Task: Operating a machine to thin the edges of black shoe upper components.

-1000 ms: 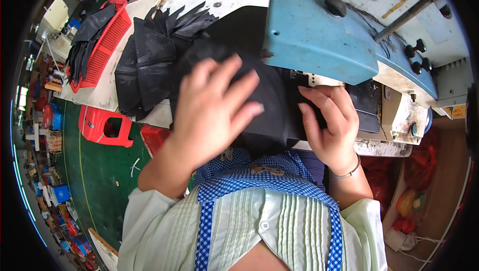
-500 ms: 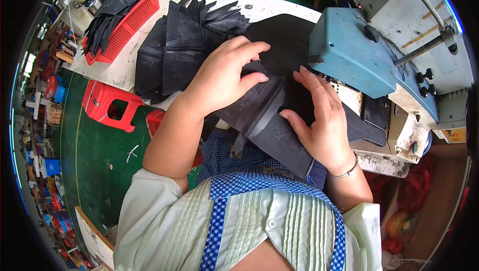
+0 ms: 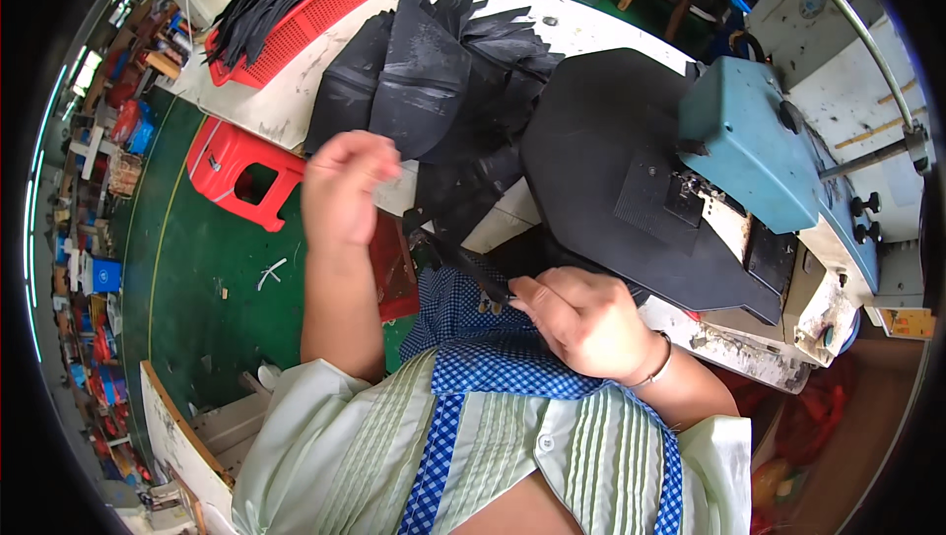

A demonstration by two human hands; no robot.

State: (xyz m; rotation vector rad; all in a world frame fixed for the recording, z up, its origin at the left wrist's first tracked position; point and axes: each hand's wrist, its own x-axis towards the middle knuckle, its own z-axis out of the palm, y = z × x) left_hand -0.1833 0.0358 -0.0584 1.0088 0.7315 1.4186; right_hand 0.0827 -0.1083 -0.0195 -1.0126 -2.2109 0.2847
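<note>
Since the earlier frame, the black, creased, flexible sheet piece (image 3: pixel 473 270) has left the smooth black flat plate (image 3: pixel 596 156) under the blue-green metal machine head (image 3: pixel 734 136); my right hand (image 3: pixel 576 323) has come down with it toward my blue-and-white checked cloth apron (image 3: pixel 532 363), and my left hand (image 3: pixel 350 188) has swung out left. My right thumb and fingertips are pinched together on the piece's near end. From that grip it lies up and to the left, its long axis slanting toward the fanned pile of black flat pieces (image 3: pixel 424 67); I cannot tell where its far end stops. My right is nearer; my left, blurred and curled, hangs apart, above and left of it, and whether it encloses anything I cannot tell.
</note>
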